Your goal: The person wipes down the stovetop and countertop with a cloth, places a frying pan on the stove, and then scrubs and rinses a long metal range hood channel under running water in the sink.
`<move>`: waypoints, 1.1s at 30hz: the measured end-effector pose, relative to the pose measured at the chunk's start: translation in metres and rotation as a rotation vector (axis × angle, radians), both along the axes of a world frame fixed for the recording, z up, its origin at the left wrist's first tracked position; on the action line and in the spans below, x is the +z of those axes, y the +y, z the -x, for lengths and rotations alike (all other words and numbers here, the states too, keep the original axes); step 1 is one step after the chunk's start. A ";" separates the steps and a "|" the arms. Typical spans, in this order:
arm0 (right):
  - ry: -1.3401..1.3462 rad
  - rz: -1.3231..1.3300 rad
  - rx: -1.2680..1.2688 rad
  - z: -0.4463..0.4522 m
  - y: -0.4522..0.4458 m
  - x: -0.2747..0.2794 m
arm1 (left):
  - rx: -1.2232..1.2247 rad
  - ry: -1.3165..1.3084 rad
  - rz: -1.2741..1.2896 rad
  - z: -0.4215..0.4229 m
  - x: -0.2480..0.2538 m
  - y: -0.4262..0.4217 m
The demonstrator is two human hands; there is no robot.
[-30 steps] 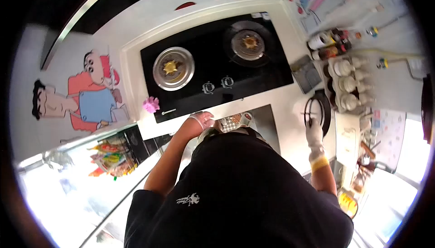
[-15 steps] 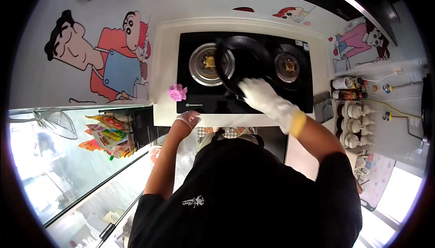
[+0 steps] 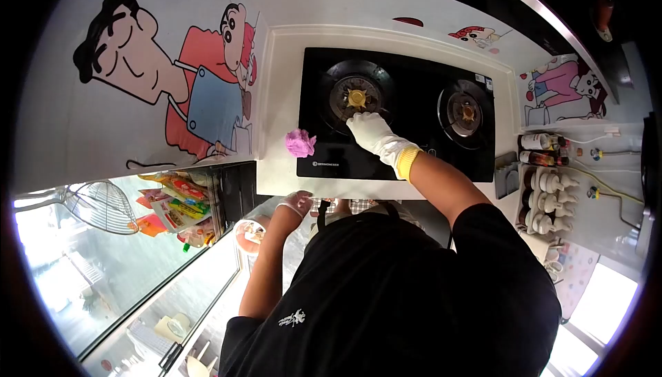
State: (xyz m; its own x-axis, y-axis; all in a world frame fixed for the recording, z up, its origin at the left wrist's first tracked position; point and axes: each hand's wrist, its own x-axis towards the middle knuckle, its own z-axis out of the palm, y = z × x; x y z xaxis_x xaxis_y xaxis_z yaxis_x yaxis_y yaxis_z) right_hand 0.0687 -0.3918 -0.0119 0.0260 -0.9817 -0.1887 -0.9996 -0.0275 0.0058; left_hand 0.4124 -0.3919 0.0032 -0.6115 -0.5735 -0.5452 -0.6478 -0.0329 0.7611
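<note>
Ring (image 3: pixel 333 74): circled the left burner (image 3: pixel 356 98).
Right hand (image 3: pixel 372 134): curled at its near edge; I couldn't confirm a grip.
Left hand (image 3: pixel 297 203): half-curled near the counter (image 3: pixel 276 182), hold unclear.
Glove (image 3: pixel 393 148): could have snagged, tilting it, I judged.

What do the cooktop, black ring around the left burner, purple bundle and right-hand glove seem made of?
Cooktop: probably glass, given its smooth, glossy black surface.
Black ring: likely metal, perhaps coated, judging by its dark, slightly shiny rim.
Purple bundle: seemingly soft cloth, matte and crumpled; mesh is possible.
Right-hand glove: probably fabric, matte white with soft creases.
</note>
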 end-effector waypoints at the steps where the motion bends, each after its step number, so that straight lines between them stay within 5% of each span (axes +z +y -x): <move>1: 0.004 -0.005 -0.006 -0.002 0.000 0.003 | -0.025 0.013 -0.007 0.004 -0.001 -0.001; 5: 0.043 -0.017 -0.075 -0.021 0.009 0.005 | -0.087 0.005 0.016 0.010 -0.020 -0.011; 7: 0.066 0.203 -0.042 -0.019 0.013 -0.002 | -0.055 0.062 -0.048 0.014 -0.020 -0.017; 16: 0.008 0.124 -0.130 -0.023 0.005 0.000 | -0.071 0.141 0.195 0.027 -0.025 -0.049; 23: -0.450 0.311 -0.228 -0.020 0.040 0.040 | 0.052 0.023 0.142 0.001 0.005 -0.056; 25: -0.625 0.300 -0.065 -0.049 0.018 0.054 | 0.085 -0.023 0.128 -0.015 -0.001 -0.047; 27: -0.586 0.274 0.086 -0.094 -0.010 0.035 | 0.123 -0.078 0.116 -0.027 -0.002 -0.037; 30: -0.172 0.288 0.130 -0.144 -0.036 -0.023 | 0.115 -0.217 0.083 -0.038 0.009 -0.020; 33: -0.336 0.208 0.090 -0.138 -0.030 -0.045 | 0.131 -0.108 0.030 -0.050 -0.003 -0.002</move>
